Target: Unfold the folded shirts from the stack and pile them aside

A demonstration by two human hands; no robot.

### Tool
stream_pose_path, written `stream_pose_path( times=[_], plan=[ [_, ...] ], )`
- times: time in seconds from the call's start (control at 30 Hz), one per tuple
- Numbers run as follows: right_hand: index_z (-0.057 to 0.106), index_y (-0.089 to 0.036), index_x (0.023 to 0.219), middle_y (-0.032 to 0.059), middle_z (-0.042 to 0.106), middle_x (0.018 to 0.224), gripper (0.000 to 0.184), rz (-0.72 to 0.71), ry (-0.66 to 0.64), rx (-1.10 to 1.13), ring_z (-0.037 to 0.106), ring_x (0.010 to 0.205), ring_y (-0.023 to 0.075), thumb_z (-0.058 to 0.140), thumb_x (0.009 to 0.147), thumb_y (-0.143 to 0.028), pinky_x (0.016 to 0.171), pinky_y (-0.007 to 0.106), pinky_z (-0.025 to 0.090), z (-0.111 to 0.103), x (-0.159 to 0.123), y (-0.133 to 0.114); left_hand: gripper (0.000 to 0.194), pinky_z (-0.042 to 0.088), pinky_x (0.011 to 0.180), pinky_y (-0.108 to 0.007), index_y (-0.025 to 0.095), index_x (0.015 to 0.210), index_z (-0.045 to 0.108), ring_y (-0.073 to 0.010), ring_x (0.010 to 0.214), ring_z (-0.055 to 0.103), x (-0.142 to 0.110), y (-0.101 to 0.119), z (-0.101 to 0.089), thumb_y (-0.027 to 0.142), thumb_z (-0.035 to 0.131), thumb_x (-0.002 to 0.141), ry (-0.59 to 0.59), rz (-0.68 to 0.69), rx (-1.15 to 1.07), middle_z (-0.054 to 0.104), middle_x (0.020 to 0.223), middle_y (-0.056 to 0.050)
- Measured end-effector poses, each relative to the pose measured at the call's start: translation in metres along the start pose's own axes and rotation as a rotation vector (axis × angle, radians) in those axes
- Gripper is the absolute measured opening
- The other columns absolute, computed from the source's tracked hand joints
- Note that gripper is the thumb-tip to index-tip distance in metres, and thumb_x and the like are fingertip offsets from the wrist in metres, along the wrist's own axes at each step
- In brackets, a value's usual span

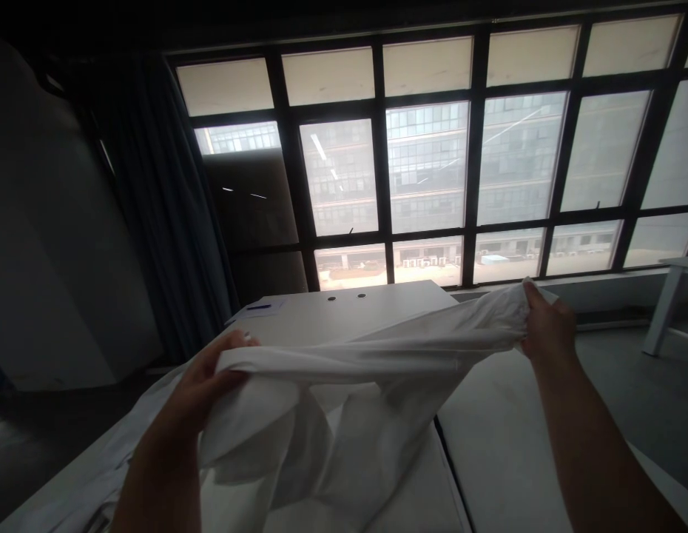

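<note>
A thin white cloth [366, 363], perhaps a garment, is stretched in the air between my two hands above a white table. My left hand [211, 377] grips its left end, thumb and fingers closed on the edge. At the other end, higher up, my right hand [548, 322] pinches a bunched, gathered part. Loose folds hang down from the taut upper edge towards the tabletop. I cannot tell exactly which part of the cloth each hand holds.
The white tables [499, 414] meet at a dark gap. More white fabric [108, 459] lies at the left. Paper with a dark pen [259, 306] rests at the far end. Beyond are a blue curtain [172, 207], large windows and another white table [669, 303].
</note>
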State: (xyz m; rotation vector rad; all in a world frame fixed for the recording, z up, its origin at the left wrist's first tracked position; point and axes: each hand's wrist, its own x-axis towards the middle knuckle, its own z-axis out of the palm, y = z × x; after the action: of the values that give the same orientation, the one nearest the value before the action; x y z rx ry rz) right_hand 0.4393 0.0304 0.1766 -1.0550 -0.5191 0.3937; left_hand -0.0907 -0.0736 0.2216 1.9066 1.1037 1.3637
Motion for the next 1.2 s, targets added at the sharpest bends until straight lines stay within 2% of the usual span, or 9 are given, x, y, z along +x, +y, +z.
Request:
stream_pose_path(
  times=[0.13,0.3,0.5,0.57,0.67,0.77,0.93,1.07,1.2],
  plan=[
    [0.065,-0.016,0.076,0.0088,0.066,0.067,0.042,-0.045,-0.264,-0.576,0.061,0.06,0.0219,0.074,0.07,-0.057,0.054,0.033,0.048,-0.013,0.015,0.013,0.022,0.043,0.067,-0.027,0.023,0.092,0.066,-0.0215,0.077,0.06,0.008,-0.034,0.008,0.04,0.064,0.077,-0.466,-0.401,0.59,0.064,0.081,0.0],
    [0.068,-0.013,0.083,0.0151,0.067,0.074,0.045,-0.229,-0.38,-1.014,0.064,0.071,0.0286,0.063,0.079,-0.057,0.066,0.038,0.049,-0.01,0.017,0.02,0.029,0.043,0.079,-0.033,0.027,0.102,0.067,-0.027,0.096,0.064,0.016,-0.053,0.034,0.026,0.055,0.076,-0.324,-0.406,0.956,0.071,0.102,-0.004],
    [0.024,-0.026,0.156,0.0112,0.066,0.111,0.104,-0.292,-0.395,-0.341,0.067,0.081,0.0243,0.078,0.07,-0.05,0.069,0.039,0.056,0.0,-0.003,0.004,0.063,0.046,0.066,-0.033,0.021,0.122,0.061,-0.0291,0.078,0.07,0.012,-0.05,0.036,0.066,0.056,0.079,-0.418,-0.567,0.848,0.074,0.087,-0.007],
    [0.031,-0.028,0.152,0.0079,0.066,0.108,0.094,-0.392,-0.286,-0.149,0.067,0.079,0.0223,0.078,0.073,-0.046,0.071,0.041,0.057,0.0,-0.014,-0.009,0.072,0.048,0.067,-0.035,0.018,0.127,0.059,-0.0308,0.08,0.07,0.01,-0.05,0.033,0.071,0.054,0.078,-0.405,-0.617,0.845,0.075,0.088,-0.009],
    [0.059,-0.023,0.127,0.0061,0.064,0.105,0.051,-0.666,-0.089,-0.038,0.065,0.09,0.022,0.07,0.082,-0.041,0.087,0.044,0.055,0.001,-0.034,-0.027,0.088,0.05,0.089,-0.041,0.02,0.14,0.05,-0.0359,0.115,0.062,0.007,-0.042,0.042,0.074,0.063,0.072,-0.36,-0.483,0.826,0.064,0.13,-0.016],
    [0.067,-0.021,0.107,0.0062,0.062,0.106,0.026,-0.828,0.01,-0.01,0.062,0.1,0.0235,0.067,0.085,-0.035,0.098,0.046,0.05,0.004,-0.056,-0.041,0.115,0.031,0.115,-0.049,0.028,0.154,0.03,-0.0382,0.145,0.03,0.003,-0.028,0.082,0.074,0.077,0.06,-0.433,-0.244,0.72,0.03,0.161,-0.012],
    [0.061,-0.025,0.109,0.0036,0.06,0.105,0.024,-0.726,0.089,0.22,0.062,0.101,0.0226,0.064,0.086,-0.031,0.098,0.045,0.051,0.01,-0.085,-0.06,0.16,0.006,0.122,-0.06,0.026,0.158,-0.012,-0.0428,0.151,0.001,-0.007,-0.037,0.191,0.069,0.089,0.041,-0.624,0.027,0.451,-0.007,0.166,-0.015],
    [0.06,-0.027,0.106,0.0036,0.059,0.105,0.022,-0.613,0.152,0.236,0.061,0.104,0.0216,0.062,0.085,-0.027,0.104,0.041,0.049,0.007,-0.094,-0.072,0.166,0.024,0.115,-0.061,0.025,0.158,-0.012,-0.0478,0.141,0.029,-0.012,-0.066,0.24,0.06,0.094,0.036,-0.707,0.0,0.427,0.029,0.158,-0.022],
    [0.061,-0.026,0.102,0.0024,0.06,0.101,0.025,-0.546,0.173,0.359,0.061,0.104,0.0218,0.065,0.077,-0.021,0.105,0.04,0.049,-0.005,-0.076,-0.07,0.141,0.042,0.098,-0.052,0.026,0.16,0.001,-0.0408,0.115,0.056,-0.003,-0.065,0.23,0.037,0.09,0.05,-0.635,-0.013,0.575,0.06,0.128,-0.019]
  ],
)
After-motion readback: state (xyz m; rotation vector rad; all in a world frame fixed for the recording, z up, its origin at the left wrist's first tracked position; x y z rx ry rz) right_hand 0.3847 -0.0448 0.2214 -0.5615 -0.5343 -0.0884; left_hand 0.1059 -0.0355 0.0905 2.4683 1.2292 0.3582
